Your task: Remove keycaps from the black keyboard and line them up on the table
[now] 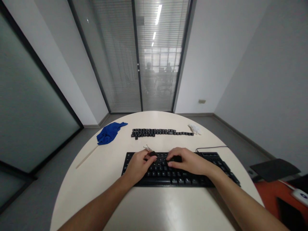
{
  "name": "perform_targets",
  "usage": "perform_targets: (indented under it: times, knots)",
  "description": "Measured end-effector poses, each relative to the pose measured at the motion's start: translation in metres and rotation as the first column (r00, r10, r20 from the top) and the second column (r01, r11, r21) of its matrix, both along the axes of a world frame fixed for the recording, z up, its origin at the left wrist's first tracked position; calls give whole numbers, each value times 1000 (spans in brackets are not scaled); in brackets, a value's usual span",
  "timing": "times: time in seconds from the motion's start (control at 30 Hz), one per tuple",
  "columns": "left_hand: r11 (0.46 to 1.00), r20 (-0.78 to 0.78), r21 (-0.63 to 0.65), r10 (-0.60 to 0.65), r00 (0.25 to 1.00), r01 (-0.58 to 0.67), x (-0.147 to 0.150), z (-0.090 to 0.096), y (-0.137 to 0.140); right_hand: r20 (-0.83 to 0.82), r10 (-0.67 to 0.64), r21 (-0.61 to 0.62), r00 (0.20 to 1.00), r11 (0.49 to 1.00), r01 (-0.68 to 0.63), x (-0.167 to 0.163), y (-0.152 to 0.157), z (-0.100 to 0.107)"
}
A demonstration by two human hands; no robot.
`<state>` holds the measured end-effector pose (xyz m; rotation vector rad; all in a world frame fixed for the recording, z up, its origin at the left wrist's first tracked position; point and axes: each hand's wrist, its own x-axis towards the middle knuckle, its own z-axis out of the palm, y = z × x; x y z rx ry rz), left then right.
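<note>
A black keyboard (pixel 158 181) lies across the near part of the round table. My left hand (pixel 137 165) is over its left half, thumb and fingers closed on what looks like a wire keycap puller (pixel 147 148). The thin wire ends stick out past my fingers, and a dark piece shows at the fingertips. My right hand (pixel 187 161) rests on the upper middle of the keyboard, thumb and forefinger apart, with no held thing visible between them. Beyond the keyboard, loose black keycaps (pixel 154 132) lie in rows.
To the left, a blue cloth (pixel 109 133) lies at the end of a pale stick (pixel 86 157). A crumpled white tissue (pixel 195 129) sits right of the keycaps. The keyboard's cable (pixel 211 147) runs to the right. A red chair (pixel 267 192) stands beside the table (pixel 79 192).
</note>
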<state>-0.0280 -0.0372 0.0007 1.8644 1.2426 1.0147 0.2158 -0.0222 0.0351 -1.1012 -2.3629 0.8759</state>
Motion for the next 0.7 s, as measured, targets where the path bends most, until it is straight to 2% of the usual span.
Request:
perform_targets:
  times: [0.1, 0.3, 0.43, 0.7]
  knots:
    - [999, 17, -36, 1, 1000, 0, 0, -1, 1, 12, 80, -30, 997, 996, -79, 11, -4, -2]
    - [1000, -94, 23, 3, 996, -1, -1, 3, -1, 27, 55, -60, 998, 997, -54, 8, 1, -15]
    - [998, -144, 64, 15, 990, -6, -3, 5, -2, 3, 60, -40, 998, 997, -59, 4, -1, -18]
    - [997, -138, 77, 7, 990, 3, -2, 12, -5, -56, 71, 26, 996, 997, -70, -15, -9, -20]
